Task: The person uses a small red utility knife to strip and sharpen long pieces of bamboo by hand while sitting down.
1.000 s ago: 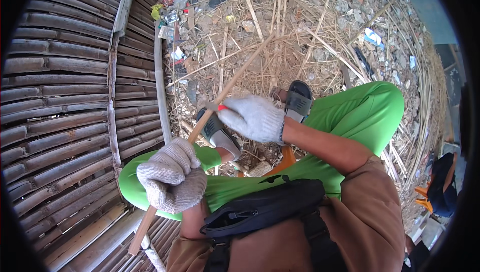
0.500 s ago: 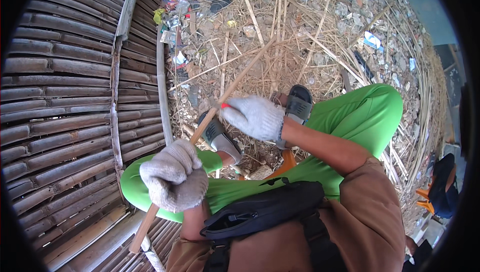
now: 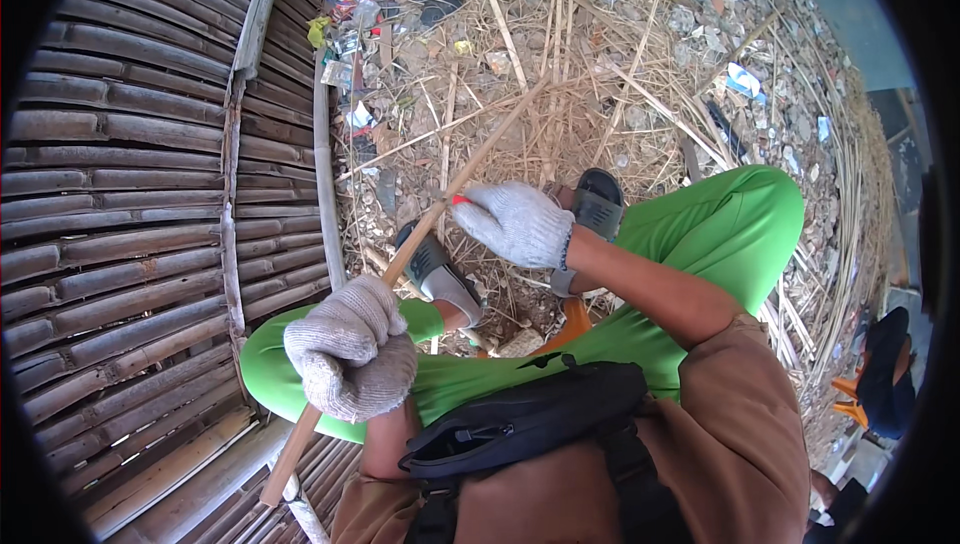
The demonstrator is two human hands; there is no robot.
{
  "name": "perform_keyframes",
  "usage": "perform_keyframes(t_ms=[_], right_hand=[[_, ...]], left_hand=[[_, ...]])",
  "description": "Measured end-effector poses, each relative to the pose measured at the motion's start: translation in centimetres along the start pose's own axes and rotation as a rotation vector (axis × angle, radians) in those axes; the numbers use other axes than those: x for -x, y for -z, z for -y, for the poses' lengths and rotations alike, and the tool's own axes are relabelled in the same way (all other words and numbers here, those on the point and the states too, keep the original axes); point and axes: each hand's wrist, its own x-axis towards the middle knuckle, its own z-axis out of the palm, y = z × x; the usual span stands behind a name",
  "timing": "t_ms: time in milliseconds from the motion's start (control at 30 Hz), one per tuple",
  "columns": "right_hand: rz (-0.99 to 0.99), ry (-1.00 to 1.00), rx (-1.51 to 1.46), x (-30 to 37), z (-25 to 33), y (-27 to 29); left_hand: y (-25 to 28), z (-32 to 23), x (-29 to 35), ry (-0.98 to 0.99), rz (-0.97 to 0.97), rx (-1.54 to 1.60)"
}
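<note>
A long thin bamboo strip (image 3: 478, 162) runs diagonally from lower left to upper right across my lap. My left hand (image 3: 352, 349), in a grey knitted glove, is closed around its lower part. My right hand (image 3: 515, 224), also gloved, grips the strip higher up, with a small red-tipped tool (image 3: 460, 200) showing at the thumb; the tool's blade is hidden. My legs in bright green trousers (image 3: 720, 234) and grey sandals (image 3: 598, 204) lie under the strip.
A wall of dark split bamboo slats (image 3: 130, 204) fills the left side. Dry bamboo strips and litter (image 3: 560, 54) cover the ground ahead. A black waist bag (image 3: 530, 419) hangs at my front. Another person (image 3: 880, 364) is at the far right edge.
The bamboo strip has slid slightly and both hands shifted a little along it; my right hand has moved slightly down toward my knee.
</note>
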Motion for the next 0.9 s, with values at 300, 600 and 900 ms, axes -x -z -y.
perform_keyframes(t_ms=[300, 600, 900], right_hand=[[0.006, -0.071, 0.081, -0.3, -1.6, 0.0], [-0.004, -0.069, -0.005, -0.5, -3.1, 0.6], [0.059, -0.540, 0.213, -4.2, -17.9, 2.6]], left_hand=[[0.7, 0.4, -0.3, 0.010, -0.047, 0.006], [0.2, 0.2, 0.0, -0.002, 0.000, 0.040], [0.1, -0.6, -0.7, 0.015, -0.005, 0.054]])
